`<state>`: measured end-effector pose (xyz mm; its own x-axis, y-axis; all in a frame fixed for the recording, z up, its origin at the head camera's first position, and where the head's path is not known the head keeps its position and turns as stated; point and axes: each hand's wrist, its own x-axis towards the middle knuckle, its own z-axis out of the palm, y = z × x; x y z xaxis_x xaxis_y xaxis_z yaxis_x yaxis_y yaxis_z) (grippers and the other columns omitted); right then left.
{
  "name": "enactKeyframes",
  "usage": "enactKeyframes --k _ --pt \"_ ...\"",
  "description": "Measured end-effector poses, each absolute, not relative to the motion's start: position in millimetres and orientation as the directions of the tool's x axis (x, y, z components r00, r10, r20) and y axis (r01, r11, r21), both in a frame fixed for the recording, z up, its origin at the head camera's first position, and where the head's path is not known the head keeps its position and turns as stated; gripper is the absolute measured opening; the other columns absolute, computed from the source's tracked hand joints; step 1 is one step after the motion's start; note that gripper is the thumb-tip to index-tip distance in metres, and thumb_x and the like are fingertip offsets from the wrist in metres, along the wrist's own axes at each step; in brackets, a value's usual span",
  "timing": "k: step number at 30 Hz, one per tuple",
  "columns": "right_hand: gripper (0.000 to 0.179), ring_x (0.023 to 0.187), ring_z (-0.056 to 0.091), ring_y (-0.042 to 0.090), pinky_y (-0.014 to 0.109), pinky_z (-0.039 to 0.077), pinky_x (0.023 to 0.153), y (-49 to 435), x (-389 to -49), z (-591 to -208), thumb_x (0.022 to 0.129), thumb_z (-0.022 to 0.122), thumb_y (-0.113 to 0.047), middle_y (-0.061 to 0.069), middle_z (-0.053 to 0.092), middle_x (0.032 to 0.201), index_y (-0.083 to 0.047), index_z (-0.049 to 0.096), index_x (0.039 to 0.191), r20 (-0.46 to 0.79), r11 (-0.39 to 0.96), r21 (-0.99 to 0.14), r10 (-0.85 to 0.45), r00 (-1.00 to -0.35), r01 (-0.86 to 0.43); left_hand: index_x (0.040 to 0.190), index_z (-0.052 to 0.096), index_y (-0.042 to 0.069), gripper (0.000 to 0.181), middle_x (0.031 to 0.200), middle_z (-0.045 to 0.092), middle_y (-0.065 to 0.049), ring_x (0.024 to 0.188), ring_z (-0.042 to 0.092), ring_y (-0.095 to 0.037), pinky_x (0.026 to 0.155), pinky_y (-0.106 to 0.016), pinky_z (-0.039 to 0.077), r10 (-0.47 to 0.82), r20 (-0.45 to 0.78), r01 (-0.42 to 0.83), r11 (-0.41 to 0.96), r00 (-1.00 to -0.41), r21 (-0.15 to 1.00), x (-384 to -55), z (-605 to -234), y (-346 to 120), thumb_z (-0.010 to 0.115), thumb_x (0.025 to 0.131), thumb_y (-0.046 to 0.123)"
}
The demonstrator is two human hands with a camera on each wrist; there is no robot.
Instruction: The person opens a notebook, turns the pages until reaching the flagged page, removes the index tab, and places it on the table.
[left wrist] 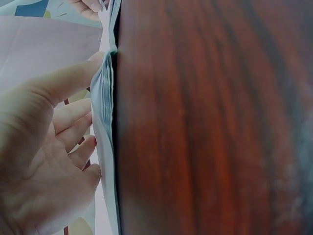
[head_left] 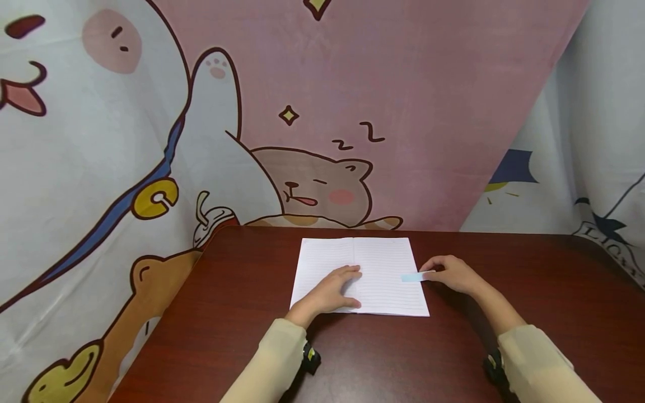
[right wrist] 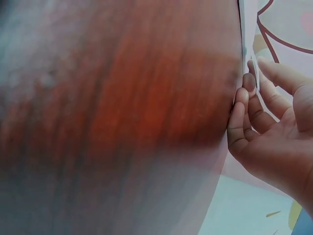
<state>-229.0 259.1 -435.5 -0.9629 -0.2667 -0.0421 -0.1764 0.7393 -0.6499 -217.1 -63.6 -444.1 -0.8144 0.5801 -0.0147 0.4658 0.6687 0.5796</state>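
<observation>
A lined notebook [head_left: 385, 257] lies open flat on the dark wooden table. My left hand [head_left: 330, 291] rests across its left page and centre fold, thumb and fingers spread apart. In the left wrist view, the left thumb [left wrist: 68, 81] touches the lower edge of the pages by the fold. At the right edge of the notebook, my right hand [head_left: 453, 273] pinches a light-blue paper strip [head_left: 412, 277] between thumb and fingers. The strip's free end overlaps the right page, pointing left. In the right wrist view, the right fingers [right wrist: 259, 115] are beside the notebook's edge.
The dark red-brown wooden table [head_left: 242, 347] extends around the notebook. Behind it hangs a pink and white cloth [head_left: 428, 112] printed with cartoon animals. More cloth [head_left: 610, 112] hangs along the right side.
</observation>
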Motion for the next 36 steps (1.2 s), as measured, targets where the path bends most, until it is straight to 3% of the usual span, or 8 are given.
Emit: enactKeyframes --k 8,22,36 --pt "0.014 0.075 0.047 0.018 0.032 0.039 0.063 260 -227 -435 0.093 0.068 -0.014 0.008 0.063 0.086 -0.002 0.072 0.098 -0.023 0.726 -0.665 -0.256 -0.966 -0.176 0.144 0.051 0.003 0.071 0.158 0.041 -0.008 0.149 0.032 -0.031 0.123 -0.045 0.026 0.580 -0.008 0.466 0.663 -0.815 0.586 -217 -444 -63 0.081 0.082 0.022" --pt "0.011 0.076 0.047 0.015 0.028 0.039 0.064 266 -228 -439 0.093 0.068 -0.015 0.004 0.063 0.086 -0.004 0.071 0.094 -0.008 0.708 -0.683 -0.251 -0.968 -0.178 0.144 0.050 0.004 0.070 0.158 0.041 -0.007 0.149 0.032 -0.029 0.123 -0.044 0.027 0.578 -0.019 0.461 0.671 -0.816 0.580 -216 -442 -63 0.081 0.083 0.022" --pt "0.017 0.075 0.053 0.016 0.025 0.046 0.060 282 -225 -437 0.096 0.065 -0.013 0.006 0.063 0.086 -0.001 0.070 0.104 -0.039 0.698 -0.707 -0.200 -0.979 -0.114 0.144 0.050 0.002 0.069 0.158 0.041 -0.009 0.149 0.031 -0.032 0.123 -0.047 0.025 0.587 -0.012 0.460 0.647 -0.810 0.608 -215 -440 -64 0.080 0.083 0.018"
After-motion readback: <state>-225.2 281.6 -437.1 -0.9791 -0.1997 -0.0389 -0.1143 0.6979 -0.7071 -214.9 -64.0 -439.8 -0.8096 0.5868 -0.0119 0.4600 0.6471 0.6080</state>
